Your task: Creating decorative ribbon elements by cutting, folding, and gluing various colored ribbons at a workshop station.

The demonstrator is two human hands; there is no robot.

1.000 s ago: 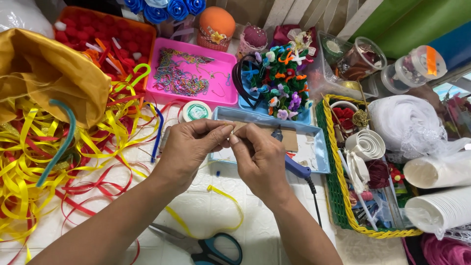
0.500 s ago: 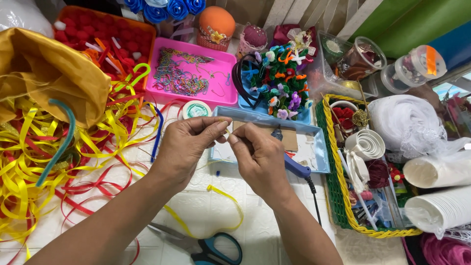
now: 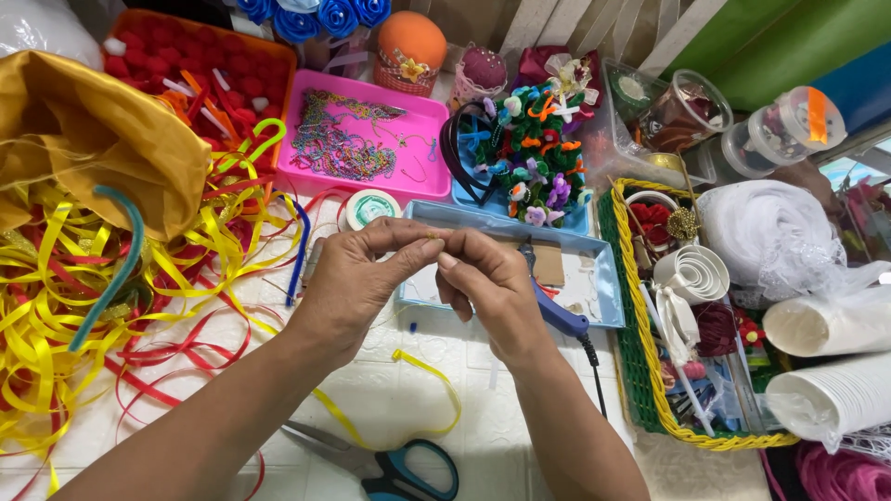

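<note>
My left hand (image 3: pixel 357 278) and my right hand (image 3: pixel 487 283) meet fingertip to fingertip above a light blue tray (image 3: pixel 608 311). Between the thumbs and forefingers they pinch a tiny gold-coloured piece (image 3: pixel 432 239); it is too small to tell what it is. A blue-handled tool (image 3: pixel 554 311) with a black cord lies under my right hand on the tray. A strip of yellow ribbon (image 3: pixel 422 371) curls on the white table below my wrists. Scissors with teal and black handles (image 3: pixel 394 464) lie near the front edge.
Yellow and red ribbons (image 3: pixel 102 306) pile up at left beside a mustard cloth bag (image 3: pixel 93 139). A pink tray of beaded chains (image 3: pixel 357 139), pipe-cleaner flowers (image 3: pixel 534 153), a yellow-rimmed green basket (image 3: pixel 640 371) and stacked white cups (image 3: pixel 835 390) crowd the back and right.
Both hands stay together over the blue tray; the fingers have shifted only slightly around the small piece.
</note>
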